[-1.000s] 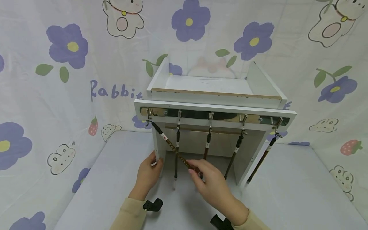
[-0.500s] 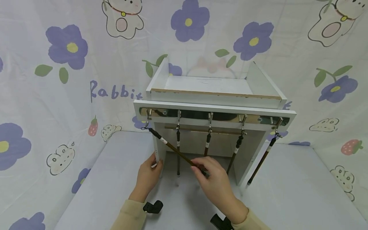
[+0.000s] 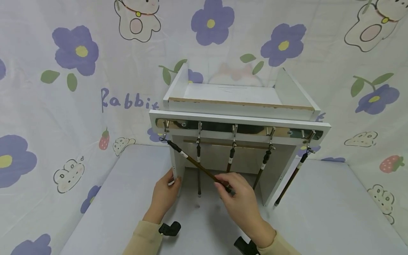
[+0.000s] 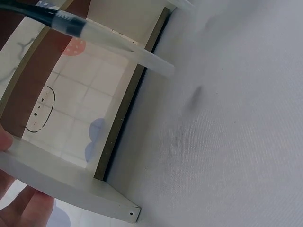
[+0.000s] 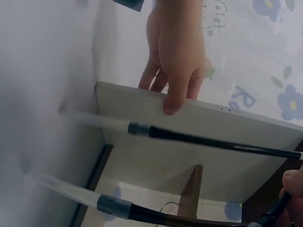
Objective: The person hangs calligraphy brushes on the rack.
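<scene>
My right hand (image 3: 239, 202) pinches a calligraphy brush (image 3: 202, 168) near its lower end, and the brush slants up to the left. Its cord loop (image 3: 163, 139) is right at the leftmost hook (image 3: 165, 129) of the metal hook rail. My left hand (image 3: 165, 191) grips the front edge of the left side panel (image 3: 177, 156) of a white wooden stand; the right wrist view shows its thumb on the panel's inner face. Several more brushes hang from the other hooks, among them one (image 3: 199, 173) that passes behind the held brush. The held brush's tip is hidden by the right fingers in the head view.
The stand's open top tray (image 3: 232, 94) rises behind the hook rail (image 3: 220, 126). Another hanging brush (image 3: 291, 180) is at the far right. A white cloth surface (image 3: 334, 212) lies beneath, and a patterned cloth (image 3: 127, 67) covers the walls.
My right hand has shifted slightly right, drawing the held brush's lower end with it. The loop end dipped, then rose a little. Nearby hanging brushes have swayed; my left hand stays put.
</scene>
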